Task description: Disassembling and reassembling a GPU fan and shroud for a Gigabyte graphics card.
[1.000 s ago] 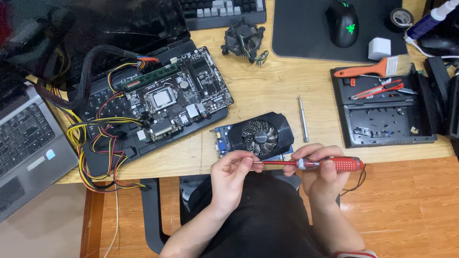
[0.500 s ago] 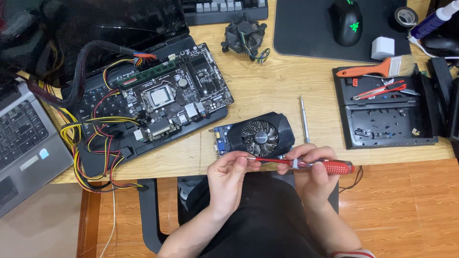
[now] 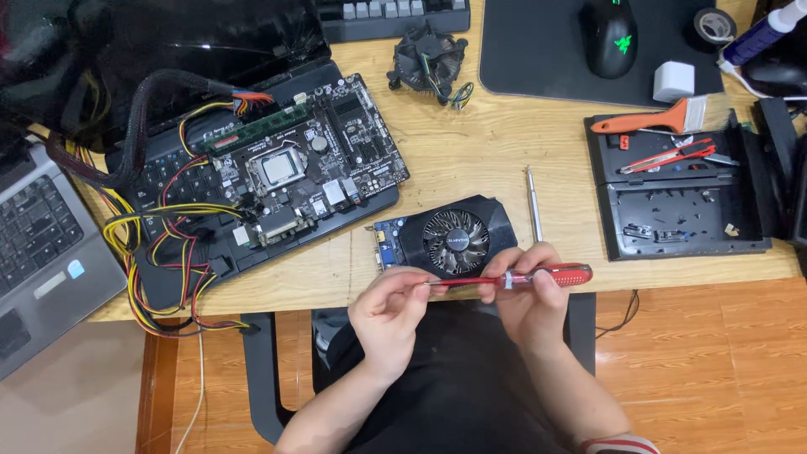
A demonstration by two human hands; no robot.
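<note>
Fingers of my left hand (image 3: pixel 388 309) hid the screwdriver (image 3: pixel 513 278) tip, pinching it; my right hand (image 3: pixel 528 296) clamped its handle, shaft pointing nine o'clock.

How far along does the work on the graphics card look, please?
Done: the card lies out on the desk, and a loose bit lies beside it. In hand: the right hand grips the red screwdriver while the left hand pinches its tip. Left: the card's fan shroud is still on, and the tip has not touched the card.
</note>
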